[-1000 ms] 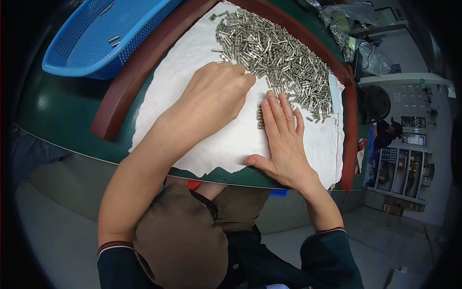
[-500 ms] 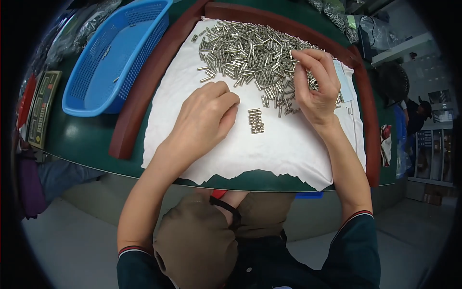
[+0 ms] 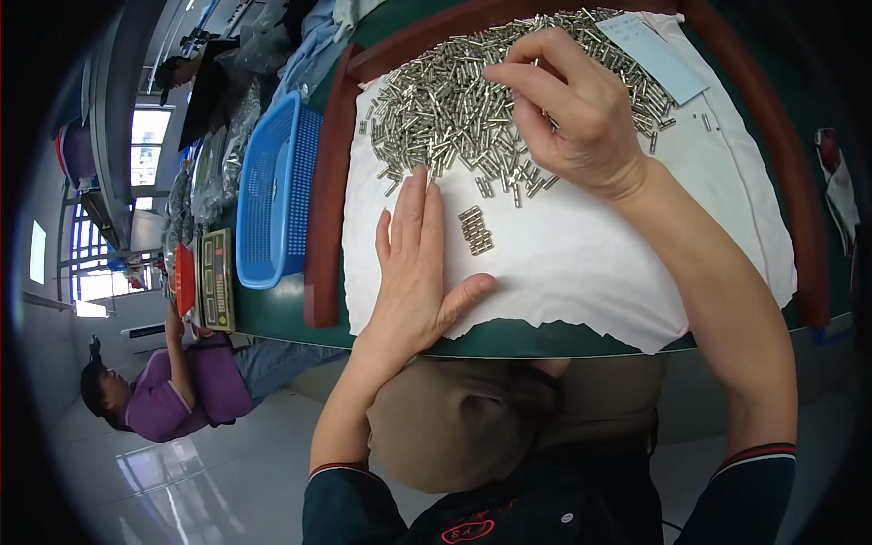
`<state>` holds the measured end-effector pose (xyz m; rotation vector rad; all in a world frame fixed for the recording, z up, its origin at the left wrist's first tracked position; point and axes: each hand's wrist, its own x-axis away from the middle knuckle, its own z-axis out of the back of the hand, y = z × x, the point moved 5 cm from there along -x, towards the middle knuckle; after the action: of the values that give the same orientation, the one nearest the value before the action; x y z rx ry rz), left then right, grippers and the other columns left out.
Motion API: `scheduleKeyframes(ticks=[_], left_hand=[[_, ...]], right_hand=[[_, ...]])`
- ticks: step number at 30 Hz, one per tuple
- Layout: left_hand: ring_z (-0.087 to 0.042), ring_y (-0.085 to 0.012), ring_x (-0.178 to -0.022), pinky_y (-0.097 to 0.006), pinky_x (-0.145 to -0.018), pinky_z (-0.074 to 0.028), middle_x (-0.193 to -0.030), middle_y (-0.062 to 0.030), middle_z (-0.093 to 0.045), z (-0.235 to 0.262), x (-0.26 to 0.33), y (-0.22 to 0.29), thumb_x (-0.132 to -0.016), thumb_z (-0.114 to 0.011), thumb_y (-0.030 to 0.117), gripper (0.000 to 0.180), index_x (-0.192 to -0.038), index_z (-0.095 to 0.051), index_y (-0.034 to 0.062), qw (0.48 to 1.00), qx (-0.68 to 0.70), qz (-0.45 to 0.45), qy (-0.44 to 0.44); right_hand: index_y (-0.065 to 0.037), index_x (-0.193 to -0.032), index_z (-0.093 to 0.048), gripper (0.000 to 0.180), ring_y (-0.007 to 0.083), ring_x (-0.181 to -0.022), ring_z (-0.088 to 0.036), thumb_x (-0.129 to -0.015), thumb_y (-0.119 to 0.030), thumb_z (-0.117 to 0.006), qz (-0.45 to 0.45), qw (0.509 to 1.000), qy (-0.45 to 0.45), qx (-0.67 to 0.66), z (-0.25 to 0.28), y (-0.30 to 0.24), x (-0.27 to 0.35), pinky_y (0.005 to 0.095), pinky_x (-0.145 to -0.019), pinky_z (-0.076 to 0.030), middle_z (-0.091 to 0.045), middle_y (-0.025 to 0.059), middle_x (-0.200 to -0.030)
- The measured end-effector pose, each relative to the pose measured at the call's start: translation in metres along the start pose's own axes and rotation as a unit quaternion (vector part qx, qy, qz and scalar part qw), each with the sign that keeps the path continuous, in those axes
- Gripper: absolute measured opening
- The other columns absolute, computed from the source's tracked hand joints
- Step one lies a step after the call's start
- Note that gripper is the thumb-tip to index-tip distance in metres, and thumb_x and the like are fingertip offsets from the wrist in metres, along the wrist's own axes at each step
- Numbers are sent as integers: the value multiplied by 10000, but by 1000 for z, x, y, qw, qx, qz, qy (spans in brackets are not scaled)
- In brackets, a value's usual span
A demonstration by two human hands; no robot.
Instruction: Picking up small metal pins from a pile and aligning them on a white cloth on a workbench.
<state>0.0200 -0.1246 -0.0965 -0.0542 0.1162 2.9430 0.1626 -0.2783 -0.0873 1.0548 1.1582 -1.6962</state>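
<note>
A heap of small silvery metal pins (image 3: 454, 100) is spread over the far part of a white cloth (image 3: 581, 263). My left hand (image 3: 413, 254) lies nearly flat on the cloth, thumb spread, its fingertips at the near edge of the heap. Above the heap is my right hand (image 3: 581, 118), its fingers loosely curled with the thumb and index tips apart; I see no pin between them. Between the hands, a neat block of pins (image 3: 476, 231) lies side by side on the cloth.
A dark red wooden frame (image 3: 325, 209) borders the cloth on the green table. Left of it stand a blue perforated basket (image 3: 263, 209) and a boxy device (image 3: 216, 277). A light blue paper (image 3: 658, 59) lies at the far right. Another person in purple (image 3: 163, 395) is at the left.
My left hand has gone from curled to stretched out and reached the heap's edge. My right hand has moved left over the heap. The view has turned, showing more of the room at left.
</note>
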Motion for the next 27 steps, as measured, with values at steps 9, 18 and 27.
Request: scheduleKeyframes(ticks=[9, 18, 27], left_hand=[[-505, -272, -970, -385, -862, -366, -1036, -115, -546, 17, -7, 2, -710, -756, 195, 480, -1140, -638, 16, 989, 81, 23, 125], [-603, -340, -844, -429, -742, -492, -970, -173, -584, 13, -17, 9, -714, -718, 193, 446, -1087, -630, -35, 995, 88, 43, 31], [-607, -337, -816, -426, -729, -493, -932, -159, -598, 15, -22, 5, -710, -719, 163, 366, -1015, -636, -21, 995, 100, 12, 28]], right_hand=[[-74, -866, -674, 197, 188, -677, -628, -696, 23, -650, -22, 1000, -1, 6, -10, -1, 2, 303, -600, -525, -589, 23, -901], [-45, -868, -677, 195, 185, -692, -635, -714, 63, -624, -44, 999, -18, -4, -4, -3, -1, 296, -594, -528, -605, 35, -910], [-47, -859, -671, 180, 186, -682, -628, -724, 63, -623, -54, 998, -36, 3, -7, -1, 1, 301, -587, -521, -605, 34, -908]])
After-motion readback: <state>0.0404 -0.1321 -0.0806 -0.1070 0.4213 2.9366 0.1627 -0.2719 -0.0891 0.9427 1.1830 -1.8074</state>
